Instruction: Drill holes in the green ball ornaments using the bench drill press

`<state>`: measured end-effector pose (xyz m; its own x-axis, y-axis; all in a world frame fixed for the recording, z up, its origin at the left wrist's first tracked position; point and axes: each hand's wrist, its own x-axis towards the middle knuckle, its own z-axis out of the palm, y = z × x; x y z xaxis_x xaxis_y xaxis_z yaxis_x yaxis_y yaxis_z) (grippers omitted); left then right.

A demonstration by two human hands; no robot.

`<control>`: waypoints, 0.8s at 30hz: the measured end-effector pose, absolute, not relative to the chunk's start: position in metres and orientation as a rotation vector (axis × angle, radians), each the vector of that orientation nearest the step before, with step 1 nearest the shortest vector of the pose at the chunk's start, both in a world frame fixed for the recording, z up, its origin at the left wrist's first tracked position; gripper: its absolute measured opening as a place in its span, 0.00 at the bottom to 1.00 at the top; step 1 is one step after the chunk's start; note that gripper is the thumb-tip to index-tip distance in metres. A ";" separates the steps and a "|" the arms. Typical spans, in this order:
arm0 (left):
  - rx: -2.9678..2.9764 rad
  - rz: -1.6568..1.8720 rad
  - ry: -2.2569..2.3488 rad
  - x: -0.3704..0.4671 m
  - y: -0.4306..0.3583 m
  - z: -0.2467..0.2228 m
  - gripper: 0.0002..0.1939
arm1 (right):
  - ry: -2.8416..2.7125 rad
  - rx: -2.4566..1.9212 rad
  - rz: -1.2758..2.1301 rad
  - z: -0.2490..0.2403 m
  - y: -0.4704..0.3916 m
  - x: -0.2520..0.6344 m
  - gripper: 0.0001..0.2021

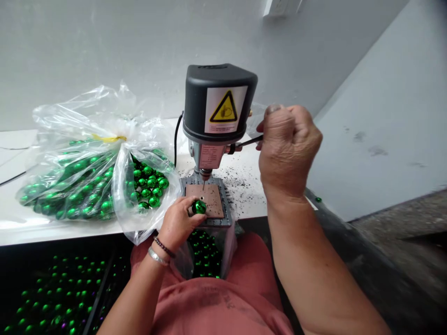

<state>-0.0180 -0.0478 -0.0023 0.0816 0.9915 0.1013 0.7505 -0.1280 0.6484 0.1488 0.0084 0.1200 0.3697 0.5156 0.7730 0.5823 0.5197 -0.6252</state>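
A shiny green ball (199,207) is pinched between the thumb and fingers of my left hand (179,218), at the front left of a brown board (215,204). The board lies on the base of a small bench drill press (219,102) with a black cover and a yellow warning label. Its thin drill bit (204,185) points down, just above and behind the ball and apart from it. At the machine's right side, my right hand (288,144) is closed around the feed lever (252,140). The lever's outer end is hidden in my fist.
On the left of the white table (244,186), a clear plastic bag (80,172) spills green balls (148,186). Dark shavings lie around the drill base. More green balls sit in a bag (206,256) below the table edge and in a dark container (52,293) at lower left.
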 end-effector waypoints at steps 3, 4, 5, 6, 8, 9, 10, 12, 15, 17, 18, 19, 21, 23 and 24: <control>1.933 0.753 1.619 -0.022 -0.068 0.005 0.19 | -1.261 -1.060 -0.031 0.115 0.009 0.148 0.19; 1.932 0.747 1.596 -0.023 -0.074 0.007 0.19 | -1.259 -1.049 -0.024 0.115 0.009 0.148 0.19; 1.929 0.736 1.579 -0.024 -0.078 0.008 0.19 | -1.255 -1.041 -0.017 0.115 0.009 0.148 0.18; 1.927 0.720 1.564 -0.024 -0.082 0.008 0.20 | -1.248 -1.038 -0.011 0.115 0.008 0.147 0.18; 1.921 0.671 1.530 -0.024 -0.086 0.005 0.22 | -1.242 -1.043 0.001 0.115 0.007 0.146 0.17; 1.915 0.646 1.507 -0.024 -0.087 0.003 0.23 | -1.240 -1.047 0.006 0.116 0.006 0.146 0.17; 1.902 0.630 1.487 -0.024 -0.087 0.000 0.24 | -1.240 -1.049 0.011 0.116 0.005 0.146 0.16; 1.834 0.652 1.477 -0.025 -0.087 -0.004 0.27 | -1.241 -1.040 0.014 0.116 0.003 0.145 0.15; 1.528 0.823 1.507 -0.023 -0.085 -0.005 0.26 | -1.243 -1.014 0.017 0.116 0.001 0.146 0.15; 1.136 0.970 1.431 -0.022 -0.084 -0.001 0.27 | -1.245 -1.002 0.024 0.115 0.000 0.146 0.14; 0.920 1.021 1.348 -0.021 -0.083 0.002 0.27 | -1.243 -0.997 0.027 0.115 0.000 0.146 0.14; 0.723 1.053 1.248 -0.020 -0.083 0.005 0.27 | -1.241 -0.993 0.028 0.114 -0.001 0.146 0.14; 0.452 1.059 1.061 -0.019 -0.083 0.009 0.23 | -1.239 -0.991 0.031 0.114 -0.001 0.146 0.14; 0.365 1.035 0.957 -0.018 -0.083 0.011 0.18 | -1.248 -0.994 0.031 0.113 -0.001 0.146 0.14; 0.373 1.027 0.938 -0.018 -0.084 0.011 0.17 | -1.255 -0.990 0.031 0.112 -0.001 0.146 0.14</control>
<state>-0.0184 -0.0840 0.0111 0.1889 0.8536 -0.4855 -0.5605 0.4997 0.6604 0.1465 -0.0007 0.1122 0.3663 0.5191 0.7723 0.4799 0.6056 -0.6347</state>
